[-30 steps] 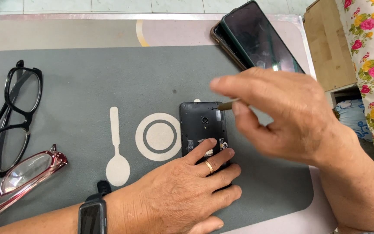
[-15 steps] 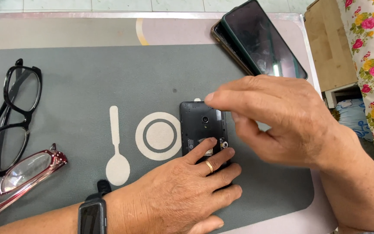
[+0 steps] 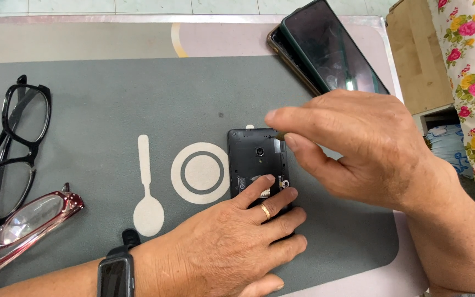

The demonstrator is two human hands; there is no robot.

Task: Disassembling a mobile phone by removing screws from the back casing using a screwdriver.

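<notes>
A small black phone (image 3: 254, 157) with its back cover off lies on a grey mat (image 3: 111, 104). My left hand (image 3: 232, 242) lies flat over its lower half and pins it down, the fingertips resting on the exposed inside. It wears a gold ring, and a dark smartwatch (image 3: 115, 273) sits on the wrist. My right hand (image 3: 358, 148) hovers over the phone's upper right corner. It pinches a thin brownish tool (image 3: 277, 135), whose tip touches the phone's top edge. Most of the tool is hidden in the fingers.
Two dark-screened phones (image 3: 325, 49) lie stacked at the mat's far right corner. Black-framed glasses (image 3: 12, 148) and red-framed glasses (image 3: 28, 220) rest at the left. A wooden box (image 3: 419, 60) and a floral cloth (image 3: 474, 82) stand off the table's right edge.
My right hand slid left over the phone's top, then drew back slightly, so the tool tip shows again at the upper edge. My left hand has stayed put.
</notes>
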